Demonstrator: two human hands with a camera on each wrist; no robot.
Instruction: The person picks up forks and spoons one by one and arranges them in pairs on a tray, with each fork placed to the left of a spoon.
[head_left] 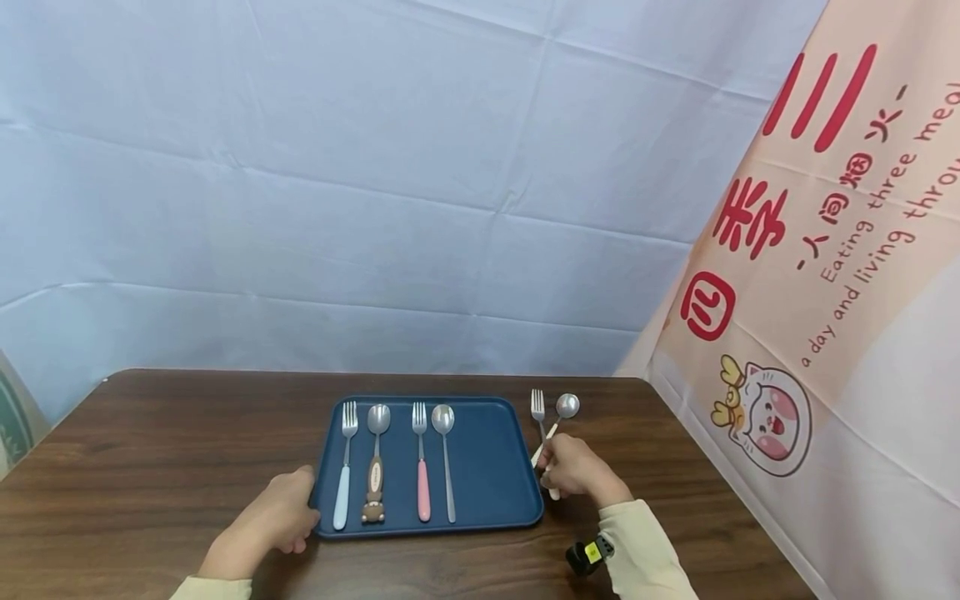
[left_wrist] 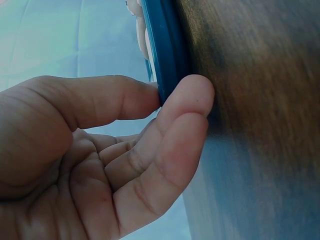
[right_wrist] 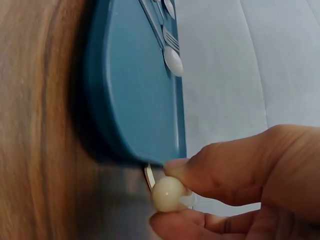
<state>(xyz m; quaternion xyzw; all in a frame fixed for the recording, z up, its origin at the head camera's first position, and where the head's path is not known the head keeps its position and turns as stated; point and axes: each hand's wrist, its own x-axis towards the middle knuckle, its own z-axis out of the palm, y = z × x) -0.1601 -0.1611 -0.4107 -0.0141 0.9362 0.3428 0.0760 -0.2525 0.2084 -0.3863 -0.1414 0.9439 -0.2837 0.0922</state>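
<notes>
At the left edge of the blue tray (head_left: 491, 467), my left hand (head_left: 281, 510) holds the rim between thumb and curled fingers; the left wrist view shows the thumb (left_wrist: 125, 100) on the rim. Right of the tray, my right hand (head_left: 576, 468) pinches the cream handle of a fork (head_left: 537, 406). Its rounded handle end (right_wrist: 168, 194) shows between thumb and finger in the right wrist view. A spoon (head_left: 567, 406) with a cream handle lies across that fork, its handle end beside the tray, partly hidden by my fingers.
On the tray lie a fork with a light blue handle (head_left: 342, 498), a spoon with a brown bear handle (head_left: 374, 483), a fork with a pink handle (head_left: 423, 492) and a plain metal spoon (head_left: 448, 475). A pale cloth (head_left: 337, 208) hangs behind the wooden table (head_left: 187, 433).
</notes>
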